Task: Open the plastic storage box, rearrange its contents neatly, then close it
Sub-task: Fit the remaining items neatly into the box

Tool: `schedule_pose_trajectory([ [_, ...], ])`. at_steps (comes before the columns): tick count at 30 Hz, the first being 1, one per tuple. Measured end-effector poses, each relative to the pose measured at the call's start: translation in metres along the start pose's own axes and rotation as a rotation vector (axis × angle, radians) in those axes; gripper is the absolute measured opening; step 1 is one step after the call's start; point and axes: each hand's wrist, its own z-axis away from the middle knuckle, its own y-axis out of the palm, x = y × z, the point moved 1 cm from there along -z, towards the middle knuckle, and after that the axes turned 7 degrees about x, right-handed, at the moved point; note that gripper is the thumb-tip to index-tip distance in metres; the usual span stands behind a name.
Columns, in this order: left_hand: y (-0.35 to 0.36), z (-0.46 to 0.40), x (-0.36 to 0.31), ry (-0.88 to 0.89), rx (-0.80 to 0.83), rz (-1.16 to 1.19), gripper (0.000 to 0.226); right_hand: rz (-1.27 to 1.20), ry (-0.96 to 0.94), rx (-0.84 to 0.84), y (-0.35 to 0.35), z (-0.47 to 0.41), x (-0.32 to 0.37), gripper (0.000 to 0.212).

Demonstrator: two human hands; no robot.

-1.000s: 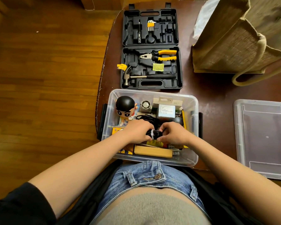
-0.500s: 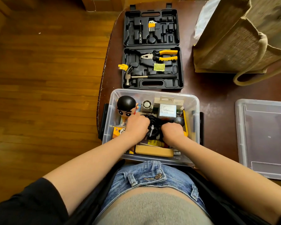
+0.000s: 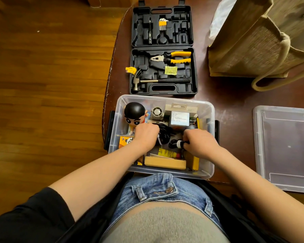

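Inside the clear plastic storage box (image 3: 211,137), at the near edge of the desk (image 3: 235,102), both hands work among the contents. The left hand (image 3: 146,135) has its fingers curled down over a bundle of black cable (image 3: 164,135) bound with a white tie; whether they actually grip it cannot be told, since the fingertips are hidden. The right hand (image 3: 199,143) has its fingers curled round a small black coil with a white band (image 3: 176,143), pinching it at its right end.

Around the hands, a big-headed figurine with black hair (image 3: 134,113) stands in the box's far left corner, a small round fan (image 3: 157,112) and a white carded package (image 3: 180,116) sit along the far wall, a yellow tube (image 3: 168,153) lies just nearer than the coil, and a wooden block (image 3: 165,163) rests against the near wall. A yellow carton (image 3: 125,141) sits at the left wall, partly under the left forearm.

The box stands open, its lid (image 3: 286,148) lying flat on the desk well to the right. Beyond the box, touching or nearly touching its far wall, an open black tool case (image 3: 163,50) holds yellow-handled pliers (image 3: 174,57), a hammer (image 3: 158,80) and a set of hex keys (image 3: 162,24). A burlap bag (image 3: 261,41) stands at the desk's far right.
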Motion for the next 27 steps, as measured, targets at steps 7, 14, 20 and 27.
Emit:
schedule_pose_trajectory([
  [7, 0.0, -0.003, -0.002, 0.039, 0.022, -0.056, 0.008, -0.298, -0.097, 0.124, -0.007, 0.001, 0.002, 0.005],
  [14, 0.0, -0.001, 0.002, 0.118, -0.008, 0.073, 0.021, -0.426, -0.089, 0.131, 0.033, -0.031, 0.022, 0.011],
  [20, 0.002, 0.003, 0.007, 0.291, 0.118, 0.127, 0.021, -0.551, -0.06, 0.134, 0.039, -0.028, 0.005, 0.018],
  [27, -0.001, 0.003, -0.004, 0.346, 0.237, -0.115, 0.019, 0.11, -0.014, 0.148, 0.042, -0.029, 0.012, 0.017],
])
